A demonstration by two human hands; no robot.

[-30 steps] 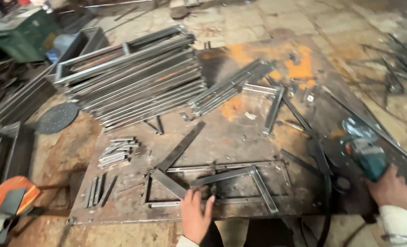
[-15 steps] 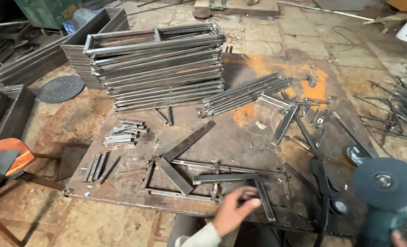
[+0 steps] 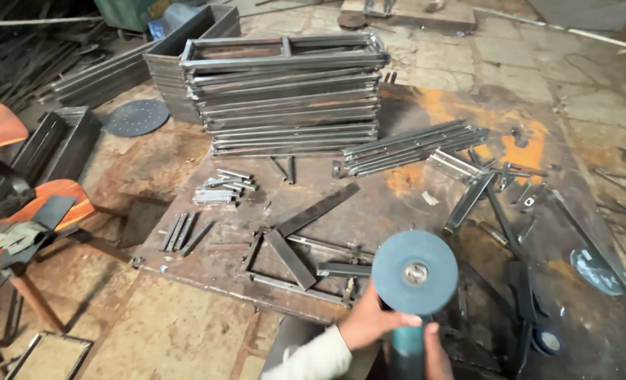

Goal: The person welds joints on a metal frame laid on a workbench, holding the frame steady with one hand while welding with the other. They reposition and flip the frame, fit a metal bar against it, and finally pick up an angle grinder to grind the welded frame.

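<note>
The round grey-blue grinding disc [image 3: 414,272] of a teal-bodied angle grinder [image 3: 406,350] faced the camera above the near edge of the rusty steel plate desk [image 3: 426,193]. The left hand [image 3: 371,321] was closed around the grinder just below the disc. The right hand [image 3: 436,354] rested against the grinder body; its grip could not be determined. Just left of the disc, a partly assembled rectangular steel frame [image 3: 295,264] lay flat on the desk. A tall stack of welded steel frames [image 3: 288,95] occupied the far left corner. A bundle of steel bars [image 3: 411,146] lay beside the stack.
</note>
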